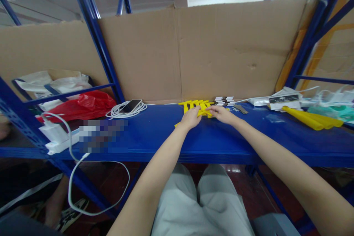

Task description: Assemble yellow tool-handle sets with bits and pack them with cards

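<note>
Pinched a yellow strip (204,113) between left hand (191,117) and right hand (223,114), dead ahead at twelve o'clock on the blue metal shelf (160,129), and possibly risked scattering the row of yellow strips (196,102) at eleven with one stray left-knuckle nudge!

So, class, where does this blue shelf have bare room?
The blue shelf shows bare between coiled white cable and the left hand, and, nearer the front, between the right hand and long yellow pieces. Crowded: flat yellow strips at both hands; red plastic bag, far left.
</note>
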`<state>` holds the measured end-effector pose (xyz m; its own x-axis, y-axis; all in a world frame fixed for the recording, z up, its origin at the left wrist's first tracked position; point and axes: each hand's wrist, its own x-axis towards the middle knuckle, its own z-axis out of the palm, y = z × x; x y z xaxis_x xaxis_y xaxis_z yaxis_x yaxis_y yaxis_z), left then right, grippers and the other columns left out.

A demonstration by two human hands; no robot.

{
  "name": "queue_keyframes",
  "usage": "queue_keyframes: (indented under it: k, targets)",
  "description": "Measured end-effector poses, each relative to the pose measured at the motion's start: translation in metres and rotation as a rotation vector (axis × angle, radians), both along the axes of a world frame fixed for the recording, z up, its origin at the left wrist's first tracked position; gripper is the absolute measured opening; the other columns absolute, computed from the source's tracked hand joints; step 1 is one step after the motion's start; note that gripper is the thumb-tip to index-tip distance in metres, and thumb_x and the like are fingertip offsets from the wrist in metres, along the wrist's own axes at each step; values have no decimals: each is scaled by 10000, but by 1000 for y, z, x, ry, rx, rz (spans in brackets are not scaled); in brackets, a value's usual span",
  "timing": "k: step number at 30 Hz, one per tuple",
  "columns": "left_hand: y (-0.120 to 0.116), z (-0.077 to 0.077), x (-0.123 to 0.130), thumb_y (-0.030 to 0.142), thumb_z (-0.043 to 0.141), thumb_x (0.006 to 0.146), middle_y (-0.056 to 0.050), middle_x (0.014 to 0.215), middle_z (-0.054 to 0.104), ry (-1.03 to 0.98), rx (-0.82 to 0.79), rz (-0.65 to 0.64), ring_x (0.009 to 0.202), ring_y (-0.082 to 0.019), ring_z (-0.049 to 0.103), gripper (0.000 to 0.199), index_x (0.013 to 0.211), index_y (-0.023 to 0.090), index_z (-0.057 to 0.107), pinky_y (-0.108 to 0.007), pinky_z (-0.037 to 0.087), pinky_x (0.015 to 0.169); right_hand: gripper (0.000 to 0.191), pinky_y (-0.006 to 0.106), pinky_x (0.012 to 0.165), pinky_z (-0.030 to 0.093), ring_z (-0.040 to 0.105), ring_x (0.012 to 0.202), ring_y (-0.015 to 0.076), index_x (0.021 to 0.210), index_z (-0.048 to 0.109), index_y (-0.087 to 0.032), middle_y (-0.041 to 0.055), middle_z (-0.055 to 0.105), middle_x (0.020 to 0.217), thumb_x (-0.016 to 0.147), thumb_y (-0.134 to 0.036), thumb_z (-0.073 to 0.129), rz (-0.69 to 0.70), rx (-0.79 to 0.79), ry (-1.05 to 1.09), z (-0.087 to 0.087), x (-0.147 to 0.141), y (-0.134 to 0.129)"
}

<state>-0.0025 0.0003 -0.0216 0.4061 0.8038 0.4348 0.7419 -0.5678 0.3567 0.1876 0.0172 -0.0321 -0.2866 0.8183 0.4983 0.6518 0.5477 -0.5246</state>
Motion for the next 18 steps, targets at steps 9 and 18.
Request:
queue_keyframes:
  k: [9,18]
  targets:
    - [4,-1,-2,167,578,837,-86,1206,632,-10,-45,84,1136,-242,570,277,1106,222,609,-338,424,975,242,322,848,505,673,904,204,964,708,-175,97,721,1015,807,-115,535,-129,126,-271,4,9,-3]
    - [6,0,-8,193,538,867,-111,1213,621,30,-100,217,1170,-242,557,319,1178,236,599,-345,399,1007,140,307,800,501,660,884,223,851,722,-198,67,725,947,738,-174,643,-186,62,-465,3,30,3]
